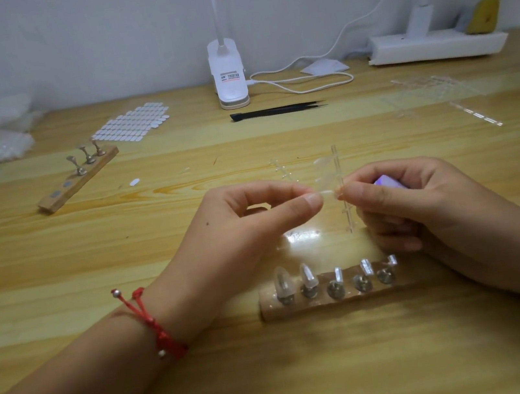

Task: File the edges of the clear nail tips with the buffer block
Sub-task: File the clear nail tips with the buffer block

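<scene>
My left hand (255, 218) pinches a clear nail tip (326, 190) between thumb and forefinger. My right hand (423, 201) pinches the clear plastic strip (340, 184) that carries the tips, right beside that tip, and a small purple-white block (385, 182) sits tucked inside its curled fingers. Both hands hover above the table just behind a wooden holder (322, 299) with several metal stands; two of its stands carry clear nail tips (294, 281).
A second wooden holder (79, 181) lies at the left, with sheets of white adhesive tabs (133, 123) behind it. Black tweezers (275, 111), a clip lamp (227, 72) with its cable, a power strip (435, 44) and clear plastic strips (432, 89) lie farther back.
</scene>
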Motion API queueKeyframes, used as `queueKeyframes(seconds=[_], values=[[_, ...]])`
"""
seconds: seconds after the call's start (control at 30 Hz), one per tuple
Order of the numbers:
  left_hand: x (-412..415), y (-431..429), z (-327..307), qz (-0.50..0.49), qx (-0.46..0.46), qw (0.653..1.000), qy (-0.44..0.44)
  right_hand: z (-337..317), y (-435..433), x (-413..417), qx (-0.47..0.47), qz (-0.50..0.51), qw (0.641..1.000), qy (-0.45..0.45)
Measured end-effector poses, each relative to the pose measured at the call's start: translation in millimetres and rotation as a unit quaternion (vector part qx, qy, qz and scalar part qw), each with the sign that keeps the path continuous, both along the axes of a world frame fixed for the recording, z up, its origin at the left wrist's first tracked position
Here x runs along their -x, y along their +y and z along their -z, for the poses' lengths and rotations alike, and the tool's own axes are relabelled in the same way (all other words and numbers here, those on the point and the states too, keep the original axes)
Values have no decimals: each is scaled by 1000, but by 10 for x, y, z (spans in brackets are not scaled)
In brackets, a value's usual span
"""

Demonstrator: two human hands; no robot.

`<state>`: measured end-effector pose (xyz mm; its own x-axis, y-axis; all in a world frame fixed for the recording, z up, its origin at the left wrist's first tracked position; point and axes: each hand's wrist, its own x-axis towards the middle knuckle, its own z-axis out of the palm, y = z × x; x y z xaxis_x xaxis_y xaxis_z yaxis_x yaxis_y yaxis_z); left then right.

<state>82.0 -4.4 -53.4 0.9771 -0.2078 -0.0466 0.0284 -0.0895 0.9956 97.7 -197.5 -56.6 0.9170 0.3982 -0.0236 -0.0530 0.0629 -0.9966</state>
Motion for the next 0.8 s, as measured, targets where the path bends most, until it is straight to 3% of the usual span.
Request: queueKeyframes(seconds=[0.5,0.6,0.7,0.8], values=[[42,-58,19,-35,-30,996,-79,48,5,7,17,55,998,-39],[50,-56,43,-27,-59,986,-152,68,2,1,25,64,996,-51],[103,-72,-3,8,-139,948,-284,64,7,2,41,67,995,-56],[131,-68,-60,23,-133,936,-325,43,22,22,102,41,991,-81]])
